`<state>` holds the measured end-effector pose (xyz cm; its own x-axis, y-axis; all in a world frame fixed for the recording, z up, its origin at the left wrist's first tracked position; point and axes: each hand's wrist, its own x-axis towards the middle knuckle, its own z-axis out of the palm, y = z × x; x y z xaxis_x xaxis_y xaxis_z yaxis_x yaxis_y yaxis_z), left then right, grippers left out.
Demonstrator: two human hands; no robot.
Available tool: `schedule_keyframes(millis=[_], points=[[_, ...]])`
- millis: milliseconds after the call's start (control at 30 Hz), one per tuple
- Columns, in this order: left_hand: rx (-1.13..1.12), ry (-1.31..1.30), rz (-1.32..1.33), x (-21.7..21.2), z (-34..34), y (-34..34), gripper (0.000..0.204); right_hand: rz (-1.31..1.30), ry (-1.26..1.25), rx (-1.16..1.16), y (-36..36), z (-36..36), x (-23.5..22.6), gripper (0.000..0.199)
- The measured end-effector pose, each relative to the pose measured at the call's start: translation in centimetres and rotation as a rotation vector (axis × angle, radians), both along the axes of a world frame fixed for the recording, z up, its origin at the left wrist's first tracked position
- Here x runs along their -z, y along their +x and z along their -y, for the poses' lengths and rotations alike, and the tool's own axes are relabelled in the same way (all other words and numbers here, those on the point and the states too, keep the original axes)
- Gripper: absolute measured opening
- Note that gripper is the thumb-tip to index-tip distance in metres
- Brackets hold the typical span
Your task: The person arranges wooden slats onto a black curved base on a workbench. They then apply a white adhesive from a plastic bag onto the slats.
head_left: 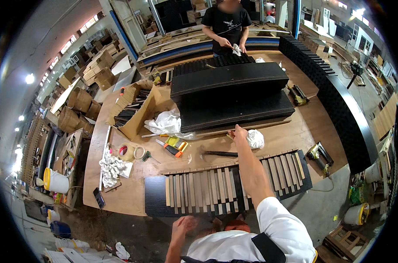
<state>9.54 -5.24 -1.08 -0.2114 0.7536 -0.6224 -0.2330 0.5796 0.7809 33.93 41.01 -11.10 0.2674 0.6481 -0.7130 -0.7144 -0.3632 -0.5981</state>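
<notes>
My right hand [239, 133] reaches forward over the workbench, fingers drawn together beside a bundled white cloth [255, 139]. A small pale thing seems to show at its fingertips, too small to name. My left hand [184, 224] is low, close to the near edge of a black board [156, 193], and motion smears its fingers. Across that board lie several grey-brown wooden strips [199, 190] side by side, with my right forearm hiding some. A dark rod-like tool [221, 154] lies between the board and two stacked black panels [234, 109].
At left stand a cardboard box [133, 118] of dark strips, tape rolls [139, 152], crumpled white cloth [112, 168] and a phone [98, 198]. Nail guns [320, 157] lie at right, before a long black panel [348, 118]. Across the bench a person [226, 28] handles white cloth.
</notes>
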Motion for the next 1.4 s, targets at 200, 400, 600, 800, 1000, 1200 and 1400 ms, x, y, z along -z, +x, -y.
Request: schedule_keyframes(millis=[200, 400, 600, 800, 1000, 1200, 1400], points=[[-0.17, 0.067, 0.014, 0.3, 4.0, 1.2, 0.04, 0.175, -0.015, 0.044, 0.4, -1.3, 1.0, 0.025], [-0.25, 0.09, -0.038, -0.2, 4.0, 3.5, 0.043, 0.314, -0.051, 0.055, -0.6, -0.6, 2.2, 0.036], [-0.31, 0.094, 0.005, -0.1, 5.0, 6.2, 0.041, 0.245, 0.061, 0.016, 1.0, -2.0, 1.3, 0.022], [-0.241, 0.153, 0.001, 0.5, 3.6, 8.7, 0.039, 0.331, -0.047, -0.133, 2.5, -2.4, -0.2, 0.027], [-0.236, 0.15, -0.041, 0.6, 3.5, 9.2, 0.039, 0.272, -0.042, -0.21, 3.0, -1.7, -1.8, 0.022], [-0.306, 0.112, -0.004, 0.2, 3.3, 9.4, 0.035, -0.078, 0.049, -0.041, 3.9, -2.5, -0.5, 0.017], [-0.242, 0.167, 0.011, -0.2, -0.2, 11.2, 0.032, -0.015, 0.153, 0.005, 7.1, -2.5, 0.2, 0.018]])
